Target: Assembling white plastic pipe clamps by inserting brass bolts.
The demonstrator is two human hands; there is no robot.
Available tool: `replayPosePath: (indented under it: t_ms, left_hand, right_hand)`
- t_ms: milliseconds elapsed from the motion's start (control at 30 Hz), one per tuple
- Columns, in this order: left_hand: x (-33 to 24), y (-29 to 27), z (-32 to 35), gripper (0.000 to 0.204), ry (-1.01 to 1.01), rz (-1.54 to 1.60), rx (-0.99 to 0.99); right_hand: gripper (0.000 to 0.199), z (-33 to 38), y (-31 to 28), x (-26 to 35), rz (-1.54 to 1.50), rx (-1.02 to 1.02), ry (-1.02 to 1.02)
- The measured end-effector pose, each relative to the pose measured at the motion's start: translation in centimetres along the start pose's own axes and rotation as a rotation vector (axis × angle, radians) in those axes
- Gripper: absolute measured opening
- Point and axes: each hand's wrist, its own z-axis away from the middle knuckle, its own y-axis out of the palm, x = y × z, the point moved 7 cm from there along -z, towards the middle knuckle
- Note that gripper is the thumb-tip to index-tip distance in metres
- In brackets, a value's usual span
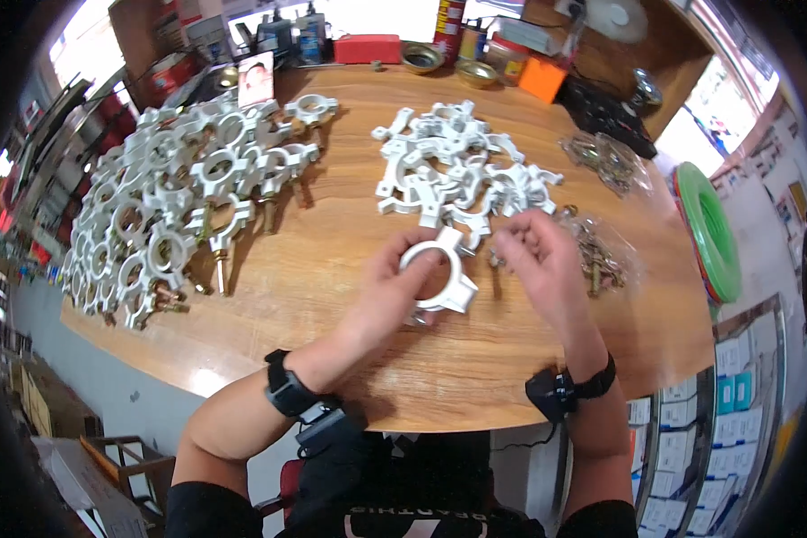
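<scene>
White ring clamp (457, 293) sits gripped in the left hand (389, 285), right hand (547, 264) half-curled, its hold unclear

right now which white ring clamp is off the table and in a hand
The white ring clamp gripped by the left hand; the other white clamp parts lie in the left heap and right heap.

Along the far edge of the table (305, 278), left to right: dark bottles (310, 38), a red box (367, 49), two brass-coloured bowls (421, 69), a red can (447, 27) behind them and an orange box (543, 81). A black object (608, 121) — kind indeterminable — lies toward the far right corner. Beyond the right edge: a green coil (712, 229).
</scene>
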Motion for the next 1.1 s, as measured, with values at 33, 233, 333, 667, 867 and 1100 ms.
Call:
replayPosePath:
  t_ms: [33, 233, 333, 667, 867, 1100]
  left_hand:
    - [-0.1, -0.2, -0.2, 0.024, -0.038, -0.011, 0.013]
    - [-1.2, 0.1, -0.1, 0.019, -0.081, 0.167, 0.16]
    - [-0.8, 0.3, 0.3, 0.02, -0.111, 0.183, 0.103]
    - [1.3, 1.9, 1.1, 0.032, -0.257, 0.177, 0.351]
    - [1.5, 1.0, 0.4, 0.037, -0.208, 0.066, 0.136]
    - [0.5, 0.9, 1.5, 0.042, -0.298, -0.066, 0.126]
  right_hand:
    - [0.013, -0.3, -1.2, 0.1, -0.01, -0.058, -0.019]
    - [0.013, -1.2, -7.1, 0.4, -0.053, -0.253, -0.046]
    - [0.015, -0.7, -8.2, 0.7, 0.148, -0.196, 0.018]
    - [0.008, -0.7, -5.1, -4.4, 1.195, 0.129, -0.197]
    - [0.003, -0.5, -2.3, -5.4, 1.294, 0.184, -0.419]
    - [0.007, 0.7, -3.9, 1.4, 0.909, -0.097, -0.662]
